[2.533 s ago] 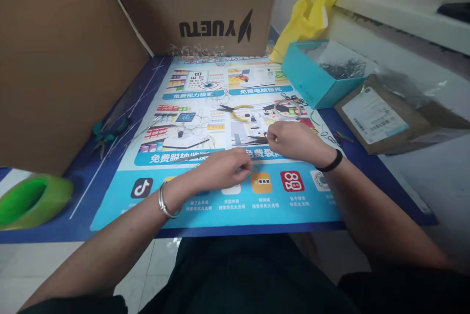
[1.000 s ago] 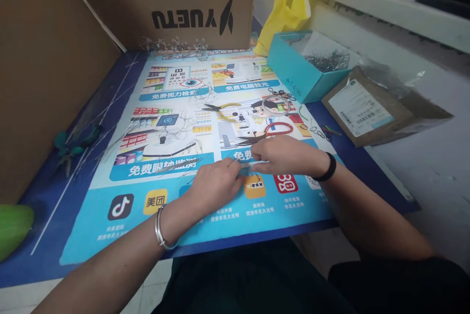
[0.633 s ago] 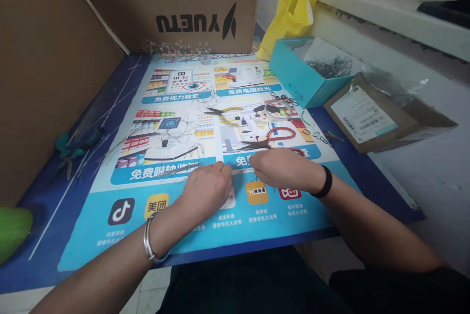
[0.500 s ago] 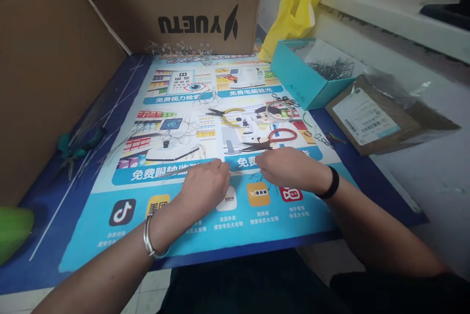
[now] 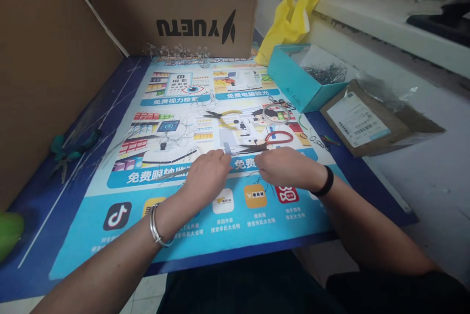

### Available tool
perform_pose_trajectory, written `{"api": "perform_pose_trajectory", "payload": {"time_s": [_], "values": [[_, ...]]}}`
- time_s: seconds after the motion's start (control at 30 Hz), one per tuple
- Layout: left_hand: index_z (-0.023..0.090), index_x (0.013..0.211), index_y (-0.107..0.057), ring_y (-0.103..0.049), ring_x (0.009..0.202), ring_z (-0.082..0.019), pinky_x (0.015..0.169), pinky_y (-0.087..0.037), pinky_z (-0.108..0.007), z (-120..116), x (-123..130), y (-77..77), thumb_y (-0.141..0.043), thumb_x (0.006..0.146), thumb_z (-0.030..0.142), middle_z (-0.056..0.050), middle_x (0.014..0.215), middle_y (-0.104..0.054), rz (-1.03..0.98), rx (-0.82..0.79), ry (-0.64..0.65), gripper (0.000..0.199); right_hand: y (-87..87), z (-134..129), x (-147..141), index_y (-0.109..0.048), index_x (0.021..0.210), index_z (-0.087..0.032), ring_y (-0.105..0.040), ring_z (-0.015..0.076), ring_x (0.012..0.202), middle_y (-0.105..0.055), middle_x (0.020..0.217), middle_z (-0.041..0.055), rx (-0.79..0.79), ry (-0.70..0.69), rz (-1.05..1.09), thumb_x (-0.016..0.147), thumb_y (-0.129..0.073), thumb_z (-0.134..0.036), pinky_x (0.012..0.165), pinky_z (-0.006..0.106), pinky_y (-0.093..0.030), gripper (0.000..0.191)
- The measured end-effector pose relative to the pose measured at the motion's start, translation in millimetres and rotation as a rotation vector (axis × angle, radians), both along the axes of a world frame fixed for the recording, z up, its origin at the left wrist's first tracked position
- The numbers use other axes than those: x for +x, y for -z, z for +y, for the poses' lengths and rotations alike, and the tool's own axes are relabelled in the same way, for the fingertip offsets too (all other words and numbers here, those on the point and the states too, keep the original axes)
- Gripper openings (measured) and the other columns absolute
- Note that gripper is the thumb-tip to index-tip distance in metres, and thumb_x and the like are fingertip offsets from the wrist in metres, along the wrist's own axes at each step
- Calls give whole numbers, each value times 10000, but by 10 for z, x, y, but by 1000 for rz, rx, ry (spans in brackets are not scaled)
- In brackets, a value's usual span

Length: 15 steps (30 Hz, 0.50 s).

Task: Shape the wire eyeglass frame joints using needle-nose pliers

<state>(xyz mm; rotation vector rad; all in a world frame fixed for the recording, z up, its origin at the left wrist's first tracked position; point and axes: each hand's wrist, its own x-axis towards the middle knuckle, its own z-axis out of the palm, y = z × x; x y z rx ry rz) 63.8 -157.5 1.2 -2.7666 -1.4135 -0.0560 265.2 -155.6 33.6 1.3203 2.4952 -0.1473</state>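
Low over the printed mat, my left hand is closed, its fingertips pinched on what looks like a thin wire, which is hard to make out. My right hand is also closed, a short gap to the right; what its fingers hold is hidden. Just beyond it lie red-handled scissors, and farther back are yellow-handled pliers. Thin wires stick out left of my left hand. Short dark wire pieces lie beneath my right hand.
A blue box of metal pieces and a brown package stand at the right, a yellow bag behind. Teal-handled pliers lie left. Cardboard walls the back and left. Loose wires, a coil and small rings lie about.
The view has shifted slightly. My left hand has turned a little and its fingertips have risen slightly. My right hand stays closed in nearly the same place.
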Motion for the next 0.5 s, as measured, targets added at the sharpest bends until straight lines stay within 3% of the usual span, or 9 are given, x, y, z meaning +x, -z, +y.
{"api": "perform_pose_trajectory", "payload": {"time_s": [0.3, 0.5], "values": [[133, 825, -573, -584, 760, -233, 658, -461, -358, -86, -42, -1, -409, 871, 135, -100, 805, -609, 28, -22, 83, 171, -12, -23, 42, -647, 772, -152, -598, 197, 628, -664, 704, 104, 6, 14, -48, 764, -408, -148, 499, 259, -246, 239], [157, 750, -571, -584, 698, -244, 600, -455, -363, -196, -86, -17, -412, 854, 133, -74, 732, -597, -8, -18, 61, 192, 5, -3, 55, -637, 716, -156, -558, 165, 578, -651, 669, 88, -18, 29, -22, 717, -431, -151, 477, 263, -171, 207]]}}
